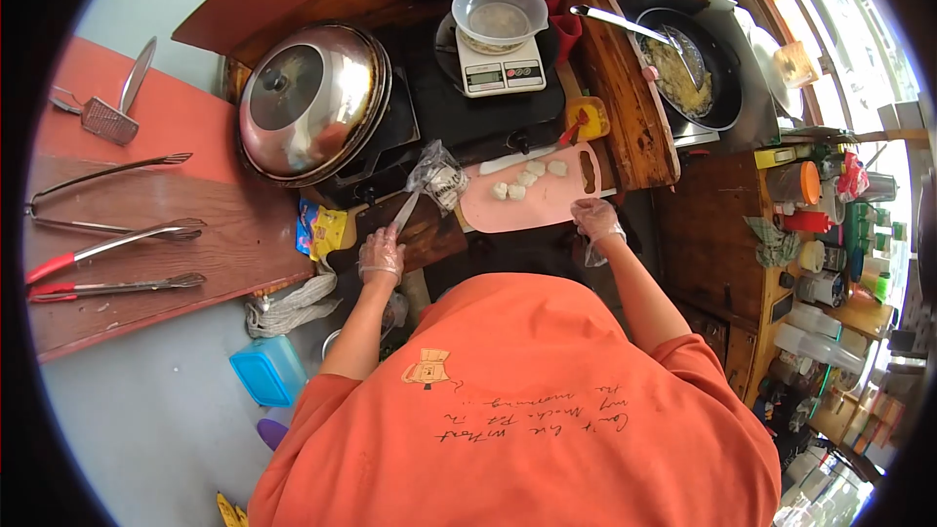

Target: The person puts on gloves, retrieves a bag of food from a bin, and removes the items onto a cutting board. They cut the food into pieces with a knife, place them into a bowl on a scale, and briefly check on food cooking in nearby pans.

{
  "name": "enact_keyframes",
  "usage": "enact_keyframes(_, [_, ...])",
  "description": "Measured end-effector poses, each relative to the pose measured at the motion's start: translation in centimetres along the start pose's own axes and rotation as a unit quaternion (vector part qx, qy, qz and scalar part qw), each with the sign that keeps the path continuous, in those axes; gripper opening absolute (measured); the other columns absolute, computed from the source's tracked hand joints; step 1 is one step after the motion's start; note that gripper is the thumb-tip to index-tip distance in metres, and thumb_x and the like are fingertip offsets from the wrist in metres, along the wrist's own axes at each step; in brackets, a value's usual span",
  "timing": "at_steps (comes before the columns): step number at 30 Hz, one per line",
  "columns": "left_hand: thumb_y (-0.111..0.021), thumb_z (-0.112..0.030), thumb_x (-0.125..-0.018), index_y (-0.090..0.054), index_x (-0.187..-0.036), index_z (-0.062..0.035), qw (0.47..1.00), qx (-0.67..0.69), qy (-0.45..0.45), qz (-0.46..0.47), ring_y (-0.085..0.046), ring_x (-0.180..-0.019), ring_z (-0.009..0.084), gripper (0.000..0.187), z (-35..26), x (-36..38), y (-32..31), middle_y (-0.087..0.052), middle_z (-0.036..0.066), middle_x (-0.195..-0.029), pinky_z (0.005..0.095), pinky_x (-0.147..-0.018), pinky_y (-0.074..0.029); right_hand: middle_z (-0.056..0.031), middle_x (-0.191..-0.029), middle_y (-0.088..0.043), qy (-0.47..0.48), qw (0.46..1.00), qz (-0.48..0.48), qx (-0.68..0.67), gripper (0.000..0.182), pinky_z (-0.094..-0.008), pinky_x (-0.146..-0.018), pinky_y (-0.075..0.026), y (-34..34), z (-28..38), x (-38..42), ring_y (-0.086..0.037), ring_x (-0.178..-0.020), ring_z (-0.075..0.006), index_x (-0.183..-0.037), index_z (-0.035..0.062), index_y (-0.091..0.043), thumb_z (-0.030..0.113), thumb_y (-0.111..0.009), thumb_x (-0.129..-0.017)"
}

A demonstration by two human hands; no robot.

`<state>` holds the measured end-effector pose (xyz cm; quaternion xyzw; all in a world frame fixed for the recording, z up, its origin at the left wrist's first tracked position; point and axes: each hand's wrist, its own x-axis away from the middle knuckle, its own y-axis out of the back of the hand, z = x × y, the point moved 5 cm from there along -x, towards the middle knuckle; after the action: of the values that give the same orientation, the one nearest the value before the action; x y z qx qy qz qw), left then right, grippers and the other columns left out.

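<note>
My left hand (382, 257), in a clear plastic glove, is over a dark wooden board (434, 242). Its fingers are closed around the near end of what looks like a knife (405, 212) with a narrow pale blade. Just beyond the tip lies a crumpled clear plastic bag (438, 178) with pale contents. My right hand (595, 221), also gloved, has its fingers drawn together beside the right corner of a pink cutting board (517, 210); anything in them is too small to make out. Several white dough-like pieces (528, 179) and a red-handled knife (517, 159) are on the pink board.
A lidded pan (312, 102) sits on the stove at left. Behind the board, a kitchen scale (501, 71) carries a clear bowl (499, 12). Food fries in a wok (724, 88) beyond a wooden partition (630, 88). Tongs (117, 254) lie on the left table.
</note>
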<state>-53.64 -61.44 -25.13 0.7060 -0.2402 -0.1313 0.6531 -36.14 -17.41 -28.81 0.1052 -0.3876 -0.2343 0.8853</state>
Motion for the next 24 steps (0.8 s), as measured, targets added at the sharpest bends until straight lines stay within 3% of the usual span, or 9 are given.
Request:
enact_keyframes(1, [-0.065, -0.017, -0.086, -0.05, -0.135, -0.015, 1.0, 0.015, 0.005, 0.022, -0.063, -0.103, 0.0363, 0.051, 0.0, -0.2, -0.6, -0.064, 0.015, -0.114, 0.0473, -0.087, -0.051, -0.0072, -0.092, -0.069, 0.063, 0.988, -0.069, 0.121, 0.031, -0.0323, -0.066, -0.055, 0.6, 0.8, -0.5, -0.066, -0.076, -0.0168, -0.11, -0.0004, -0.067, 0.022, -0.07, -0.089])
enact_keyframes(2, [-0.065, -0.017, -0.086, -0.05, -0.135, -0.015, 1.0, 0.018, 0.004, 0.023, -0.063, -0.103, 0.0363, 0.051, -0.1, -0.6, -0.9, -0.064, 0.015, -0.114, 0.0473, -0.087, -0.051, -0.0072, -0.092, -0.069, 0.061, 0.988, -0.07, 0.123, 0.031, -0.0323, -0.066, -0.055, 0.9, 0.9, -1.0, -0.066, -0.076, -0.0168, -0.11, -0.0004, -0.067, 0.022, -0.07, -0.089])
enact_keyframes(4, [-0.06, -0.012, -0.088, -0.048, -0.137, -0.0141, 0.994, 0.019, 0.043, 0.096, -0.063, -0.104, 0.0379, 0.051, 0.0, -1.1, -1.7, -0.064, 0.018, -0.114, 0.0473, -0.089, -0.052, -0.0171, -0.106, -0.069, 0.183, 0.942, -0.125, 0.251, 0.037, -0.0417, -0.092, -0.05, 1.2, 3.0, -1.6, -0.064, -0.102, -0.0357, -0.114, 0.003, -0.066, 0.018, -0.071, -0.081])
enact_keyframes(6, [-0.058, -0.01, -0.087, -0.049, -0.137, -0.0128, 0.989, 0.02, 0.067, 0.131, -0.064, -0.105, 0.0379, 0.05, -1.1, -1.2, 0.6, -0.064, 0.02, -0.114, 0.0469, -0.09, -0.052, -0.0166, -0.112, -0.067, 0.213, 0.938, -0.122, 0.246, 0.035, -0.0419, -0.093, -0.049, 0.6, 3.3, -3.4, -0.063, -0.107, -0.0346, -0.112, 0.0045, -0.066, 0.017, -0.071, -0.08])
enact_keyframes(8, [-0.055, -0.008, -0.087, -0.049, -0.136, -0.0115, 0.982, 0.019, 0.092, 0.165, -0.064, -0.106, 0.0379, 0.05, -1.1, -0.9, 0.5, -0.063, 0.021, -0.114, 0.0465, -0.091, -0.052, -0.0165, -0.115, -0.066, 0.345, 0.885, -0.184, 0.253, 0.036, -0.041, -0.095, -0.049, -0.5, 6.3, -2.9, -0.062, -0.109, -0.034, -0.113, 0.0047, -0.066, 0.016, -0.071, -0.079])
enact_keyframes(11, [-0.054, -0.007, -0.087, -0.056, -0.127, -0.0071, 0.979, 0.046, 0.135, 0.149, -0.064, -0.108, 0.0372, 0.04, -0.1, 1.6, 0.1, -0.064, 0.022, -0.116, 0.0446, -0.092, -0.053, -0.0166, -0.118, -0.065, 0.301, 0.909, -0.123, 0.259, 0.039, -0.0393, -0.101, -0.047, -2.2, 7.8, -4.2, -0.06, -0.113, -0.0333, -0.116, 0.0069, -0.066, 0.015, -0.072, -0.079])
enact_keyframes(17, [-0.058, -0.017, -0.089, -0.067, -0.103, -0.0018, 0.962, 0.146, 0.221, 0.062, -0.066, -0.092, 0.0405, 0.023, -2.1, 6.5, 3.0, -0.068, 0.023, -0.099, 0.0469, -0.082, -0.053, -0.0163, -0.11, -0.065, 0.254, 0.933, -0.105, 0.231, 0.04, -0.0406, -0.099, -0.048, -2.9, 6.6, -5.9, -0.06, -0.112, -0.0341, -0.114, 0.0075, -0.066, 0.015, -0.077, -0.077])
enact_keyframes(22, [-0.053, -0.027, -0.098, -0.066, -0.091, -0.0036, 0.953, 0.284, 0.11, 0.007, -0.063, -0.08, 0.0446, 0.028, -10.7, 5.3, 2.6, -0.066, 0.024, -0.084, 0.0514, -0.07, -0.05, -0.0176, -0.105, -0.065, 0.232, 0.953, -0.05, 0.189, 0.049, -0.0384, -0.091, -0.051, -3.6, 3.5, -4.5, -0.062, -0.108, -0.0312, -0.112, 0.0048, -0.063, 0.02, -0.084, -0.07])
enact_keyframes(24, [-0.051, -0.023, -0.097, -0.065, -0.1, -0.0067, 0.95, 0.303, 0.07, 0.031, -0.064, -0.079, 0.044, 0.022, -14.8, 3.4, 0.2, -0.067, 0.022, -0.087, 0.051, -0.069, -0.051, -0.0181, -0.101, -0.067, 0.261, 0.943, -0.051, 0.2, 0.048, -0.0379, -0.087, -0.053, -3.6, 3.1, -3.6, -0.065, -0.099, -0.0307, -0.109, 0.0017, -0.064, 0.022, -0.084, -0.069])
